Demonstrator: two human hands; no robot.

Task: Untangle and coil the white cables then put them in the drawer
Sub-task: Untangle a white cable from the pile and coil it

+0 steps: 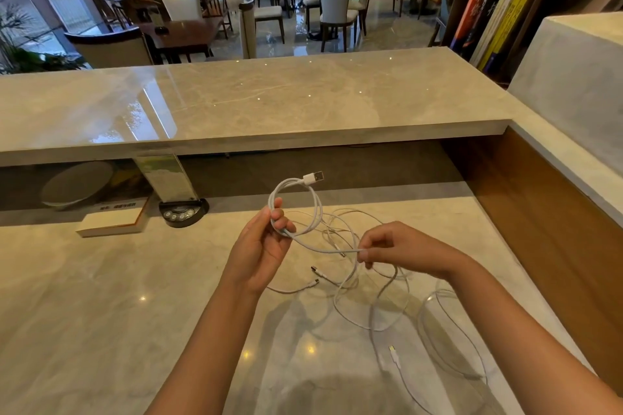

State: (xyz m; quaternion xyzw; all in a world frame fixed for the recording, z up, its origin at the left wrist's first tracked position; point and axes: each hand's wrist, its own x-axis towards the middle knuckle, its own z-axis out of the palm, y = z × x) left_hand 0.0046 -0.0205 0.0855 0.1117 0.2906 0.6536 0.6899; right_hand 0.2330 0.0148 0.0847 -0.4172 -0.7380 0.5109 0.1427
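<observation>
My left hand (266, 242) grips a small coil of white cable (315, 209), held upright above the marble desk; its USB plug (313, 177) sticks out at the top. From the coil the same cable runs right to my right hand (397, 248), which pinches it between thumb and fingers. Below and between my hands a loose tangle of more white cables (371, 300) lies on the desk, with several plug ends showing. No drawer is in view.
A raised marble counter (269, 101) runs across the back, with a wooden side panel (539, 212) at the right. At the back left of the desk (101, 296) stand a book (111, 221), a black button device (183, 212) and a sign holder (167, 177).
</observation>
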